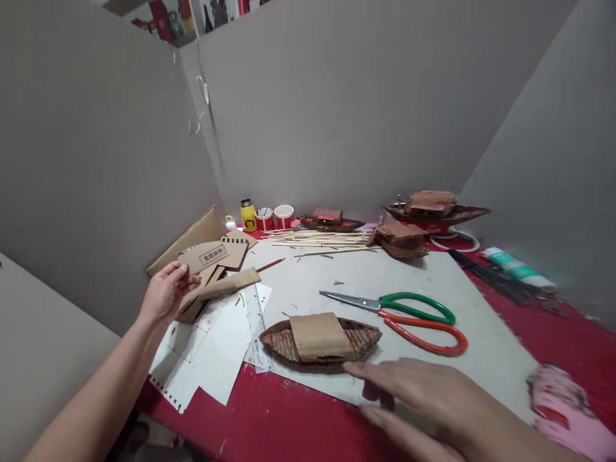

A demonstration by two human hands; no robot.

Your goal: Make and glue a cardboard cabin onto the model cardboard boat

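Note:
At the left, my left hand [168, 290] has its fingers closed at the edge of a brown cardboard piece [212, 255] with a printed label. More cut cardboard and a folded brown strip [233, 283] lie beside it. My right hand [418, 401] hovers at the lower right, slightly blurred, its fingers apart and holding nothing. Just beyond its fingertips sits a small model boat [279, 341] with plank-like decking. A curved tan cardboard cover [320, 335] spans the boat's middle. Right of the boat lie open scissors [378, 304] with one green and one orange handle.
A clear ruler [257, 327] and drawn-on paper [216, 350] lie left of the boat. Thin sticks [322, 239], paper cups [283, 217], a yellow bottle [248, 215] and finished-looking boats [433, 206] line the back. A white-green tube [517, 268] and pink object [568, 410] are right.

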